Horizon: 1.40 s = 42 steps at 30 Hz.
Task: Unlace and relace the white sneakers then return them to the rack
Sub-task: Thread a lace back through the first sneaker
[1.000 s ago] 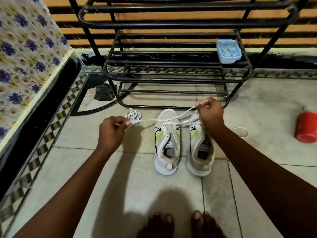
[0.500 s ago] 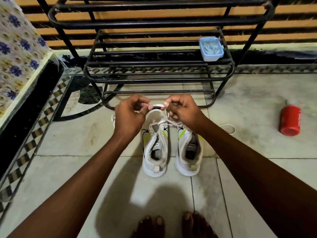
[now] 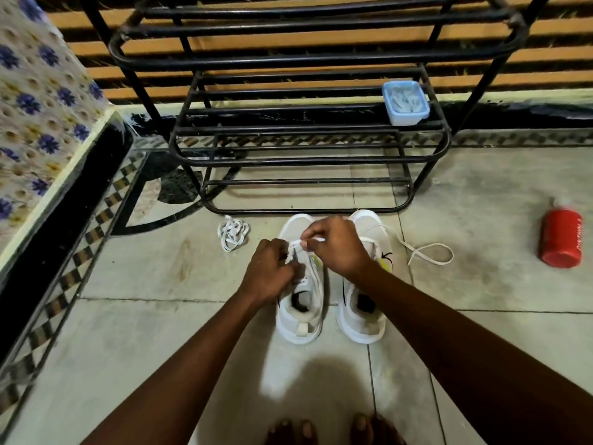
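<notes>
left hand (image 3: 268, 273) and right hand (image 3: 337, 244): both pinching a white lace (image 3: 300, 243) over the left sneaker (image 3: 301, 319). right sneaker (image 3: 364, 319): just right of the grip. spare lace (image 3: 233, 234): bunched, left of it. rack (image 3: 288, 136): beyond it.

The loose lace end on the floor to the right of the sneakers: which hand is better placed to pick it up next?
The right hand, probably. The loose lace end lies on its side, beyond the right sneaker. The left hand is at the left sneaker and would have to cross over.
</notes>
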Tool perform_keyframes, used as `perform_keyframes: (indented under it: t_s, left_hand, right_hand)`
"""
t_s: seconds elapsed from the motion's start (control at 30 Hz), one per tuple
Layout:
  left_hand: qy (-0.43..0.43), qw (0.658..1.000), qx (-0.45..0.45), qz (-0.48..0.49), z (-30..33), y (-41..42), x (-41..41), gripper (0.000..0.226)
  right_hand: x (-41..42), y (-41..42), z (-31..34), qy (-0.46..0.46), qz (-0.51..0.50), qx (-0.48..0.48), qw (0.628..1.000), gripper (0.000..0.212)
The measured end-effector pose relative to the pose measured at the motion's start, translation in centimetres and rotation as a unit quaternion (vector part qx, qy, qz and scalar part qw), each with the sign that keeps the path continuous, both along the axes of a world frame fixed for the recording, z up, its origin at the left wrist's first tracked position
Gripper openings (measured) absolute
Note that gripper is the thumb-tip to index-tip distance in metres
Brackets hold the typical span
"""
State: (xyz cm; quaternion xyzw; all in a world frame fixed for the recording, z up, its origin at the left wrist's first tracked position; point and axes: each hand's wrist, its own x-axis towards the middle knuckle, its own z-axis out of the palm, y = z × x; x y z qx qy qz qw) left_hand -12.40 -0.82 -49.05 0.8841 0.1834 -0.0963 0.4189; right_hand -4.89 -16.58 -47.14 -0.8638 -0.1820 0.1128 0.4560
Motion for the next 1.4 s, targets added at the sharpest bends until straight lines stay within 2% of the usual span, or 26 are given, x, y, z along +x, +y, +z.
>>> perform_keyframes:
  t_s: [0.07, 0.23, 0.33, 0.4, 0.47, 0.77, 0.9, 1.03, 1.1, 1.17, 1.27, 1.33, 1.4]
  left_hand:
    - [-0.008, 0.999, -0.049, 0.021, -0.2, 0.5, -0.3, 0.048]
    - [-0.001, 0.979, -0.187, 0.076, -0.4, 1.1, -0.7, 0.047]
    - [0.004, 0.968, -0.232, 0.093, -0.8, 1.4, -0.9, 0.042]
    - [0.009, 0.963, -0.250, 0.100, -1.0, 1.9, -1.0, 0.049]
    - [0.012, 0.960, -0.260, 0.103, -1.1, 1.9, -1.1, 0.058]
    - [0.014, 0.952, -0.287, 0.103, -2.0, 2.1, -0.6, 0.059]
    - [0.006, 0.952, -0.291, 0.092, -2.1, 2.0, -0.3, 0.051]
    - [0.009, 0.957, -0.277, 0.079, -2.5, 2.0, 0.1, 0.049]
    - [0.013, 0.956, -0.280, 0.088, -2.7, 2.0, 0.4, 0.047]
    - [0.021, 0.953, -0.287, 0.092, -2.6, 1.8, 0.5, 0.041]
    - [0.036, 0.948, -0.308, 0.070, -2.0, 1.4, 0.6, 0.041]
    - [0.047, 0.947, -0.309, 0.073, -2.0, 1.1, 0.7, 0.035]
    - [0.044, 0.945, -0.313, 0.082, -1.8, 1.1, 0.8, 0.035]
  right_hand:
    - [-0.3, 0.7, -0.6, 0.003, -0.004, -0.036, 0.999, 0.008]
    - [-0.2, 2.0, -1.4, -0.011, -0.020, -0.109, 0.994, 0.019]
    - [-0.3, 2.5, -1.4, -0.042, -0.019, -0.136, 0.990, 0.016]
    - [-0.4, 2.9, -1.8, -0.042, -0.031, -0.127, 0.991, 0.013]
    - [-0.3, 3.0, -2.3, -0.037, -0.043, -0.115, 0.992, 0.009]
    - [0.5, 3.5, -3.8, -0.043, -0.072, -0.107, 0.991, 0.007]
    - [0.7, 3.7, -4.6, -0.015, -0.111, -0.093, 0.989, 0.008]
    - [0.5, 3.7, -4.3, -0.057, -0.077, -0.137, 0.986, 0.005]
    - [0.3, 3.8, -3.8, -0.105, -0.041, -0.177, 0.978, 0.021]
    - [0.2, 3.9, -3.2, -0.169, 0.010, -0.253, 0.952, 0.039]
    - [0.3, 4.4, -2.3, -0.208, 0.072, -0.343, 0.913, 0.051]
    - [0.5, 4.6, -2.3, -0.203, 0.081, -0.344, 0.913, 0.054]
    - [0.5, 4.5, -2.5, -0.179, 0.062, -0.314, 0.930, 0.052]
